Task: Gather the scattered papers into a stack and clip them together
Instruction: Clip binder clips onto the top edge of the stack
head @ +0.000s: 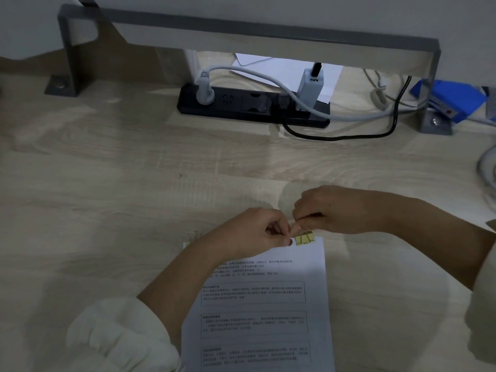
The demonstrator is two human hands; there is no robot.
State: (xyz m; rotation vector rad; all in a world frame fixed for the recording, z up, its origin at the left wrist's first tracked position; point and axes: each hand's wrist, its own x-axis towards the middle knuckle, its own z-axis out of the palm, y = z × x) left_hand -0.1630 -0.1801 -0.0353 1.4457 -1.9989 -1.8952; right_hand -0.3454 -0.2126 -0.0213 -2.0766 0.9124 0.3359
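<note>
A stack of printed white papers (pixel 263 304) lies on the wooden desk in front of me. A yellow binder clip (pixel 304 238) sits on its top edge near the right corner. My right hand (pixel 330 209) pinches the clip's wire handles from above. My left hand (pixel 252 232) pinches the top edge of the stack just left of the clip, thumb on the paper. A second clip with silver wire handles (pixel 193 234) sits at the stack's top left corner, partly hidden by my left wrist.
A black power strip (pixel 241 103) with plugs and a grey charger (pixel 310 85) lies at the back under a grey metal shelf frame (pixel 241 28). Cables (pixel 386 114) run right. A blue box (pixel 453 100) sits far right; loose white paper (pixel 249 60) behind the strip.
</note>
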